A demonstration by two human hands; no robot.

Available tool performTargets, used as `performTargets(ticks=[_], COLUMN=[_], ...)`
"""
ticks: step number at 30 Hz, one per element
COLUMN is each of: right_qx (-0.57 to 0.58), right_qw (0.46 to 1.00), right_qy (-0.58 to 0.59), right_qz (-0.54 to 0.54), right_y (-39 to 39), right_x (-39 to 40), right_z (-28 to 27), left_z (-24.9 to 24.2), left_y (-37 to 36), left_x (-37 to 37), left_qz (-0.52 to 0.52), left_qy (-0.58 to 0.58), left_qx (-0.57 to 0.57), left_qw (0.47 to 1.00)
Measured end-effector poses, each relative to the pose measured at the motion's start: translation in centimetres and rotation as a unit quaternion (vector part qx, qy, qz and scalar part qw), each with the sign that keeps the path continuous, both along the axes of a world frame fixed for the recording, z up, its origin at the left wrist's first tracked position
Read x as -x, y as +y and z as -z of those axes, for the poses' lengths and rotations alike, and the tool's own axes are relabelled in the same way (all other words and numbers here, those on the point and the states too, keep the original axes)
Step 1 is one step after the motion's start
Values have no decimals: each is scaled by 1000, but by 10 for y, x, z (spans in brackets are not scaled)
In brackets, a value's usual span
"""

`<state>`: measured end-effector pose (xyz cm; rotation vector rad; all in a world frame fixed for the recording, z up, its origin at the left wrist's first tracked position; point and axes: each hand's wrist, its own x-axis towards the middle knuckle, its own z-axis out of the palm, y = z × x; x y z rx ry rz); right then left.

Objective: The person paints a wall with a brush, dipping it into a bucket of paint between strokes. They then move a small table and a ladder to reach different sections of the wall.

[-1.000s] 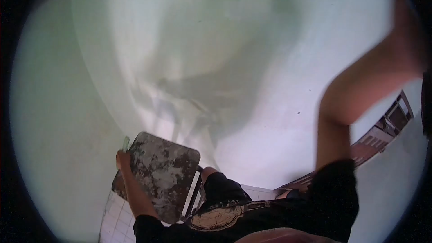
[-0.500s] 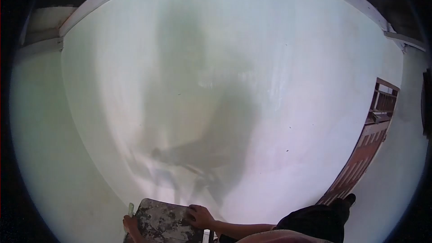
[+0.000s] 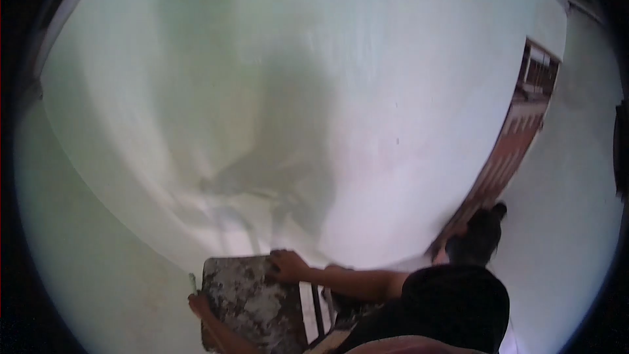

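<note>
A dark board [image 3: 252,298] with worn, flaking grey patches and rounded corners lies flat at the bottom of the head view. My right hand [image 3: 288,266] reaches across to its far right corner, fingers bent over the edge. At the board's left side, my left hand [image 3: 198,303] is closed around a short pale stick [image 3: 192,281] that pokes up above the fist. The left forearm overlaps the board's near left part. Dark and white bars [image 3: 318,311] show just right of the board, under my right forearm.
A large pale wall [image 3: 393,124] with soft shadows fills the view ahead. A brown slatted door [image 3: 508,151] stands at the right. Beyond my black sleeve [image 3: 452,305] is a dark rounded shape [image 3: 477,236], partly hidden by it. Another pale wall [image 3: 98,262] runs along the left.
The view has tilted down and shifted left-to-right, so the wall and door sit higher and farther left. More of the board and both forearms shows; both hands keep their places at the board.
</note>
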<state>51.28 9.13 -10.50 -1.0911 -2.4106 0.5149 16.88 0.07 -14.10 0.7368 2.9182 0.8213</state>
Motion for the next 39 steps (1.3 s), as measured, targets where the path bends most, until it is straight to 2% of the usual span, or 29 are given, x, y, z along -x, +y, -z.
performTargets(ticks=[1,2,5,7,8,10,14,21,25,26,28,29,30,31,32,33,34,35,36,37,39], right_qx=[-24,-48,-12,-80,-73,17,-17,-3,-2,3,-10,-7,-5,-17,60,99,81,34,-9,0,17], right_qw=[999,995,995,991,991,997,995,993,994,995,993,996,998,995,992,993,996,995,986,981,971], right_qy=[43,86,92,110,111,76,101,114,109,100,121,92,63,93,113,67,21,84,155,168,177], right_qz=[-2,3,21,15,21,-1,1,-1,-4,-9,-6,1,-4,-26,-15,-8,-23,-46,-60,-100,-159], right_y=[1,0,-2,3,1,0,2,4,9,9,8,4,6,12,16,22,31,34,34,35,43], right_x=[0,-2,-1,1,-2,-5,-5,-8,-8,-5,-4,-4,-4,-2,1,5,11,21,27,40,71], right_z=[4,7,12,24,20,8,12,9,12,13,14,12,4,-5,-11,-19,-25,-31,-46,-62,-77], left_z=[18,15,16,13,13,18,21,28,36,19,59,41,47,-5,3,20,-6,2,-6,-37,-39], left_y=[2,1,3,6,6,9,4,3,4,1,1,4,4,3,6,10,5,4,5,-2,-3], left_x=[15,15,21,17,17,22,29,37,43,31,57,42,44,4,8,20,10,16,14,-2,-5], left_qz=[17,19,24,8,12,-8,6,0,-11,4,0,26,49,30,-3,7,17,29,28,21,-2], left_qy=[4,-13,-28,-34,-32,-57,-68,-74,-35,-99,-82,-92,-71,-77,-77,-89,-112,-105,-122,-149,-157], left_qx=[1,15,37,38,46,37,42,51,26,24,-27,-6,9,24,26,19,45,14,41,39,4], left_qw=[1000,1000,999,999,998,998,997,996,999,995,996,995,996,996,997,996,993,994,991,988,988])
